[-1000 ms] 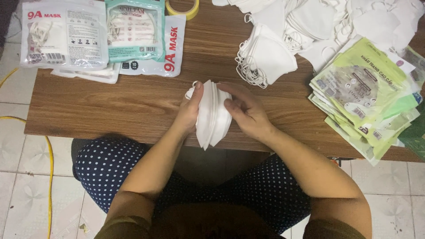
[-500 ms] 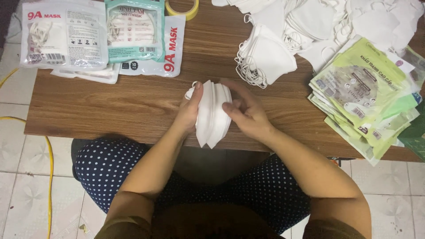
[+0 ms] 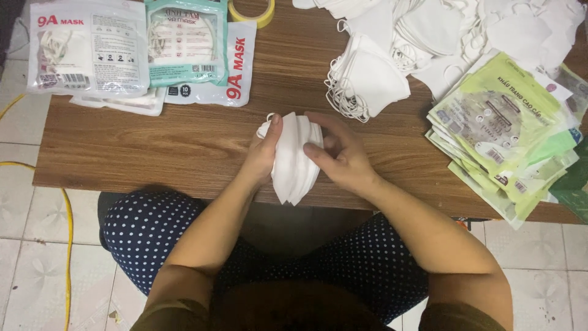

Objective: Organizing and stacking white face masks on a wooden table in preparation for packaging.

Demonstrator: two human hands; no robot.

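A stack of folded white face masks (image 3: 295, 160) stands on edge at the near side of the wooden table (image 3: 184, 141). My left hand (image 3: 263, 153) presses its left side with the thumb on top. My right hand (image 3: 340, 156) clasps its right side, fingers curled over the stack. Both hands grip the same stack between them.
A heap of loose white masks (image 3: 429, 37) lies at the back right. A pile of green empty packets (image 3: 508, 129) sits at the right edge. Filled mask packets (image 3: 89, 52) lie at the back left, beside a yellow tape roll (image 3: 251, 11). A yellow cable (image 3: 64, 208) runs across the tiled floor.
The stack has stayed between my hands. My right fingers have shifted slightly over its right side; the rest is unchanged.
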